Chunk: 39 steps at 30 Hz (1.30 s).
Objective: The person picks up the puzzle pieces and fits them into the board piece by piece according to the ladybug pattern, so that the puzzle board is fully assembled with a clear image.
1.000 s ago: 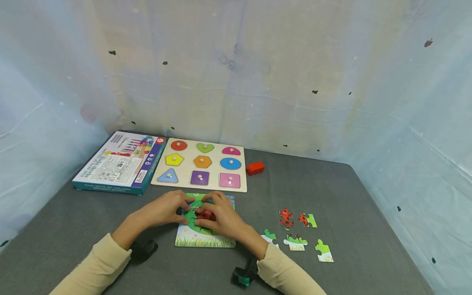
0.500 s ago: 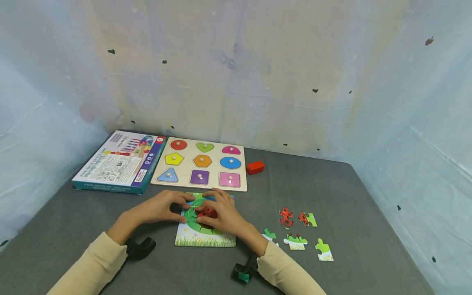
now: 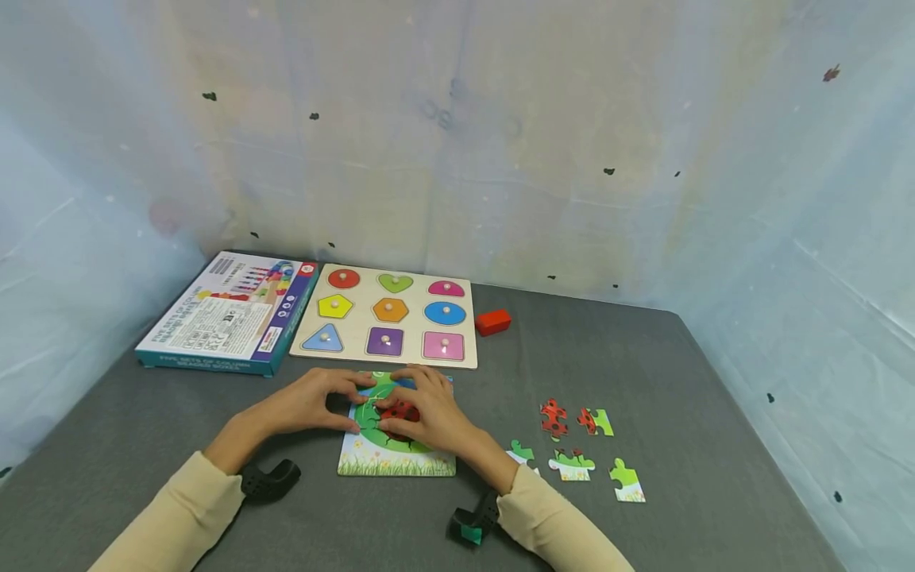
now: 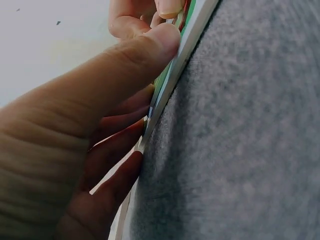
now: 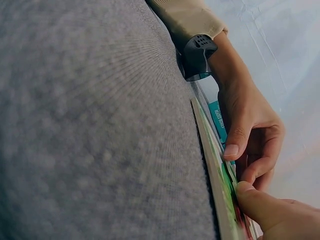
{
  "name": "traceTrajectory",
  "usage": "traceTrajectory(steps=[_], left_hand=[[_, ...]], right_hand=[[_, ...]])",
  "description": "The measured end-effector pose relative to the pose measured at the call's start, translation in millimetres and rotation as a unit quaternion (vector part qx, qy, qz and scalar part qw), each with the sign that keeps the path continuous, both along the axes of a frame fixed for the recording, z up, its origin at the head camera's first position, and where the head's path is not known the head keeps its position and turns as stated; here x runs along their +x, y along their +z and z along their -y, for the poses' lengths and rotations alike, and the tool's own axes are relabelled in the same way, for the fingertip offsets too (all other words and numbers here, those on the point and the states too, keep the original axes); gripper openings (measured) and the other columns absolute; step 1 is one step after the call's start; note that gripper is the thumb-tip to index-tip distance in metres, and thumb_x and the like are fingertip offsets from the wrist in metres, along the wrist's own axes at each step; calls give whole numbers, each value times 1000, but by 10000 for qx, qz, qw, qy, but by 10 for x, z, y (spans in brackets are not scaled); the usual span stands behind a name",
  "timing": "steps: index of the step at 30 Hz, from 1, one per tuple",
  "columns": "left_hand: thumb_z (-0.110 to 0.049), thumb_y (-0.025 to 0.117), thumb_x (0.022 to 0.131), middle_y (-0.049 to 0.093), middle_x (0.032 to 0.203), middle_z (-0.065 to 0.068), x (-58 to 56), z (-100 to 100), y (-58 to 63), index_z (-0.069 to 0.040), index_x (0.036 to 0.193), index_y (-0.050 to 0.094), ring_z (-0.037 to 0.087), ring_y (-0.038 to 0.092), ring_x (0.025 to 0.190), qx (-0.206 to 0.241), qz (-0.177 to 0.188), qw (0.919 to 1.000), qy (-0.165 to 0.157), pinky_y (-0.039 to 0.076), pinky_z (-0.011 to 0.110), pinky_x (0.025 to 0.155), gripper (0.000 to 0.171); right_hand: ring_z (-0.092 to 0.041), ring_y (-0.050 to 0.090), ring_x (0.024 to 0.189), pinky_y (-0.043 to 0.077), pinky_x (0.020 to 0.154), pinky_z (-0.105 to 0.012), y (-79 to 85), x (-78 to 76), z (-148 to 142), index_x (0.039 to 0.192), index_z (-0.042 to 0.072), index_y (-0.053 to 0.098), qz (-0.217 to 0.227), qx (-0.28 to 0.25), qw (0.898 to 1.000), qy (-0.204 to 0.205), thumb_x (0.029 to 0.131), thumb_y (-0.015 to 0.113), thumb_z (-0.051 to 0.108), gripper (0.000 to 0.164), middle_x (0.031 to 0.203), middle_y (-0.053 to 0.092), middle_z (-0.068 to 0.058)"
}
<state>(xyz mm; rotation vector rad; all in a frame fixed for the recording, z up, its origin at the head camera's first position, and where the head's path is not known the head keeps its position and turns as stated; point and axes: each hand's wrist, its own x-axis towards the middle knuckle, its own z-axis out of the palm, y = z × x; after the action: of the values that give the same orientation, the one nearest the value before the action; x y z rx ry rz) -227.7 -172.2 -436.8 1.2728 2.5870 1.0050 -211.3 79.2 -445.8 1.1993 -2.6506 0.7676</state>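
fingers (image 4: 115, 151) spread, left hand (image 3: 314, 400) and right hand (image 3: 433, 413) touch the ladybug puzzle board (image 3: 396, 467).

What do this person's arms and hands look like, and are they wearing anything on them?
The left hand and right hand are bare, without gloves. The long sleeves are plain cream. Each wrist wears a black, curved device: the left device has small dark dots, and the right device shows a green patch. No cables show.
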Motion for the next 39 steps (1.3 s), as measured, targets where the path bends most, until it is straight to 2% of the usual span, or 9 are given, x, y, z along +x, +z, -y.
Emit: traceTrajectory(steps=[9, 16, 22, 26, 32, 39], left_hand=[[-42, 74, 77, 53, 132, 9, 12, -22, 41, -20, 90, 68, 29, 46, 125, -111, 226, 9997, -3, 41, 49, 95, 26], [-44, 73, 77, 52, 134, 11, 25, -39, 77, -19, 93, 71, 29, 47, 124, -253, 216, 9994, -38, 42, 48, 93, 30], [-43, 74, 76, 53, 133, 11, 38, -44, 98, -20, 86, 67, 28, 48, 124, -376, 102, 9992, -63, 45, 44, 90, 26], [-41, 74, 77, 53, 133, 10, 37, -38, 92, -20, 86, 64, 28, 47, 125, -371, 154, 9992, -60, 45, 41, 89, 24], [-39, 73, 79, 54, 132, 8, 26, -23, 81, -22, 88, 65, 28, 47, 125, -386, 212, 9990, -64, 45, 45, 91, 22], [-37, 73, 79, 55, 131, 8, 24, -18, 93, -20, 90, 66, 27, 49, 122, -435, 143, 9989, -21, 45, 45, 91, 21]], right_hand=[[-24, 31, 129, 22, 101, -57, 22, 0, -7, 103, 26, 68, 70, -51, 9999, 149, 84, 68, 41, 24, 134, 45, -7], [-23, 29, 132, 20, 103, -57, 35, -7, -17, 99, 26, 68, 103, -43, 9996, 251, 80, 71, 40, 24, 134, 47, -6], [-24, 31, 130, 20, 103, -56, 9, -8, -16, 106, 27, 68, 99, -69, 9993, 348, 82, 70, 39, 27, 134, 46, -6], [-23, 34, 127, 20, 104, -55, -19, -10, -6, 107, 27, 68, 14, -51, 9995, 323, 83, 69, 40, 27, 132, 47, -5], [-22, 34, 127, 18, 105, -54, -36, -13, 2, 109, 27, 67, 7, -18, 9996, 296, 84, 67, 40, 28, 133, 46, -5], [-24, 36, 126, 20, 104, -55, -31, -8, 5, 106, 25, 67, -123, -11, 9997, 223, 85, 66, 39, 25, 132, 47, -6]])
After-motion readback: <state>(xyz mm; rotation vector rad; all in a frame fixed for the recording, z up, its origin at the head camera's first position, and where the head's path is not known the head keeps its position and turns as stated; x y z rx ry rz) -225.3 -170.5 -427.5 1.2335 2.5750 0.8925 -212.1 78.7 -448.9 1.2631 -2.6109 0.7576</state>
